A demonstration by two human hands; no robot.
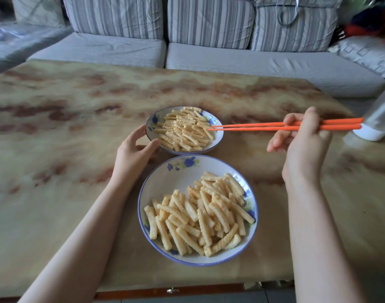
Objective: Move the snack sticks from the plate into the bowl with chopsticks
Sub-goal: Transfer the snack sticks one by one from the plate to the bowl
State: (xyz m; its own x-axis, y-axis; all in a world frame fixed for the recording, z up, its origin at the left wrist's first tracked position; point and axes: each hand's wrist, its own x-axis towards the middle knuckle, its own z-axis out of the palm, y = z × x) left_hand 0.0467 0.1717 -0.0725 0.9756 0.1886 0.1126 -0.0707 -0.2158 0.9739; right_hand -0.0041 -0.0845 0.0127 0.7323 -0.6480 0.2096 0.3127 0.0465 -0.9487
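R hand (300, 136) grips 2 orange chopsticks (252, 126), fingers curled round them. Their long axis runs left-right, nearly level, w/ slim tips pointing left and close together at the right rim of the smaller far dish (220, 136). Can't tell if a stick is pinched. L hand (134, 149) holds that dish's left rim. Ridged, pale-yellow snack sticks (183, 130) lie there criss-cross. More fill the larger near dish (165, 182). Both are glossy white, round, w/ blue flowers, on a marble-look table (56, 127).
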